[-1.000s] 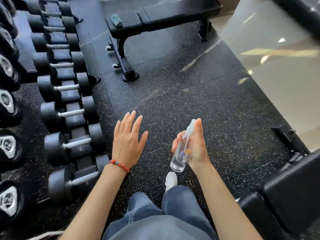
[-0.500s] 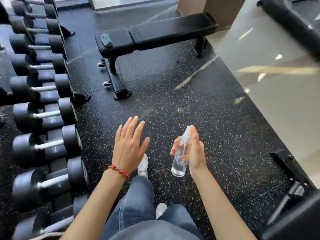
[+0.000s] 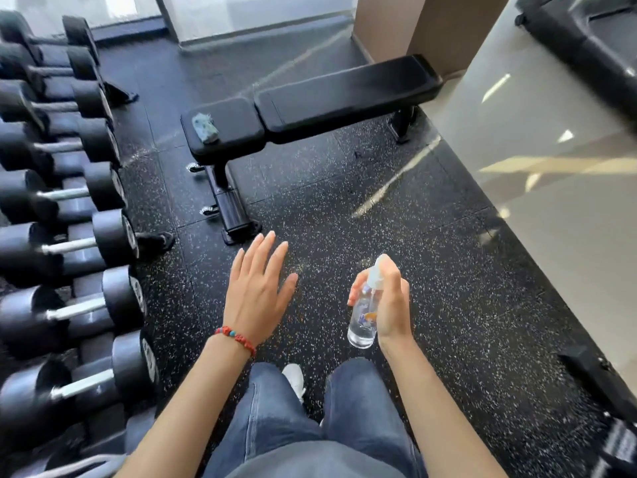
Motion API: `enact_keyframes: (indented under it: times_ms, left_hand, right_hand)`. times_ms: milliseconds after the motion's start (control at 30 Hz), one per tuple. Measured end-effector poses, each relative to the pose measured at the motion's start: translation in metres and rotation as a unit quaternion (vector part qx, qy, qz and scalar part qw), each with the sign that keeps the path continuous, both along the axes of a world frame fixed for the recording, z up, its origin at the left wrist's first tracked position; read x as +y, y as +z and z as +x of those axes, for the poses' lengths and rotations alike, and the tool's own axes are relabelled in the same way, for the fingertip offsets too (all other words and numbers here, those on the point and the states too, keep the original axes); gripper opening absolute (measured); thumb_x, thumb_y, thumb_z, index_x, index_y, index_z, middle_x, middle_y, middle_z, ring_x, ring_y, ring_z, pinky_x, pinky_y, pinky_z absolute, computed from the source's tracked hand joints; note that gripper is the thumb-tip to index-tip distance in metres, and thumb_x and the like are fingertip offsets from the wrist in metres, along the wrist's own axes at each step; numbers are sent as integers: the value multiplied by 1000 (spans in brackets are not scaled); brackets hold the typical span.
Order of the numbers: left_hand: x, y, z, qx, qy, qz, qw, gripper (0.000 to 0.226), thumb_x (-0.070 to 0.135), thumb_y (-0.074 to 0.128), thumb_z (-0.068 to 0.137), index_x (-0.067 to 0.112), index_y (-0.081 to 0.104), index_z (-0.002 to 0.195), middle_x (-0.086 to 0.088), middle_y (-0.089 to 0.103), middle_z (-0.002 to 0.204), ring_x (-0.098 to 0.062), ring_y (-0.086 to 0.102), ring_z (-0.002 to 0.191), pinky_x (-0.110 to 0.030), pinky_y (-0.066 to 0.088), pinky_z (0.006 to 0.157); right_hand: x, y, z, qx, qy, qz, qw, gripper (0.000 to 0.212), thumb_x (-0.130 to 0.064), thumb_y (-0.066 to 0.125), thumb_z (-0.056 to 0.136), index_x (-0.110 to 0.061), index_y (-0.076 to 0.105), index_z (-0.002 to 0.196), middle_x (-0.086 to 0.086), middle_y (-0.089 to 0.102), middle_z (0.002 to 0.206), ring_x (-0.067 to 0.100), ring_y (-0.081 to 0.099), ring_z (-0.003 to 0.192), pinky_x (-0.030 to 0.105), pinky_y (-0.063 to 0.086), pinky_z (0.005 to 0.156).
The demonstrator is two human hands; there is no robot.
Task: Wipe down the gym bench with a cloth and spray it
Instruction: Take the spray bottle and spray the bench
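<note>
A black flat gym bench (image 3: 344,94) stands ahead on the speckled rubber floor, its seat pad toward the left. A crumpled grey-green cloth (image 3: 204,128) lies on the seat pad's left end. My right hand (image 3: 389,305) holds a small clear spray bottle (image 3: 364,315) upright, a finger on its white nozzle. My left hand (image 3: 258,291) hovers empty with fingers spread, palm down, a red bead bracelet at its wrist. Both hands are well short of the bench, above the floor in front of my legs.
A rack of black dumbbells (image 3: 69,215) runs along the left side. The bench's foot bar (image 3: 229,205) juts toward me. A pale glossy floor (image 3: 551,150) lies to the right, with dark machine parts (image 3: 599,374) at the right edge and a tan pillar (image 3: 431,25) behind the bench.
The view has moved forward, so the bench and cloth appear nearer and lower in frame. My hands keep the same pose, right hand still gripping the bottle. My feet have stepped.
</note>
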State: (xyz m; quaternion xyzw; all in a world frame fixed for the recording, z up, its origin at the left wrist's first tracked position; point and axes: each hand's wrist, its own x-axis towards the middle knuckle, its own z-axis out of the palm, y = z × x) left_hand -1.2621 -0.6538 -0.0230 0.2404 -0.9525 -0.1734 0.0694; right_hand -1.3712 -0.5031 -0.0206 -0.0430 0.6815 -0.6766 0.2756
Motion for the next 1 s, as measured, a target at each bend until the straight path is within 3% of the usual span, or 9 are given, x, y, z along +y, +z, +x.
enact_keyframes:
  times_ms: [133,267,667,900,1000]
  left_hand:
    - [-24,-4,-50,-5,18,10,1000,56,39,33,90,2,53,127,-20,47,137,-36,41,129,-52,29,105]
    - [-51,-7,-112,-5,43,2,999,51,35,41,90,2,52,127,-20,46,137,-37,41,129,-53,29,105]
    - [-135,11,-267,11,119,2,993,56,38,33,89,0,54,126,-22,48,135,-39,42,127,-55,31,103]
    - [-229,-1,-327,-3,124,17,992,57,38,32,89,0,53,126,-22,46,136,-38,40,129,-56,33,104]
    - [-278,-5,-352,-11,142,29,989,52,35,41,90,1,52,127,-21,45,138,-37,38,131,-55,30,106]
  right_hand:
    - [-29,-8,-53,14,17,30,999,63,-69,43,73,-14,61,47,3,58,46,19,52,44,26,45,53]
    - [-59,-9,-122,5,40,17,999,59,-63,44,73,-13,60,45,7,57,46,21,51,44,27,44,52]
    - [-156,-1,-305,-50,130,-25,990,59,-59,45,73,-11,57,43,6,53,41,21,48,39,23,42,49]
    - [-249,-16,-364,-54,95,11,994,57,-53,42,77,-10,56,43,5,54,43,20,50,40,26,44,50]
    - [-298,-18,-391,-34,80,46,995,58,-54,42,76,-6,54,46,5,54,43,20,51,39,26,44,52]
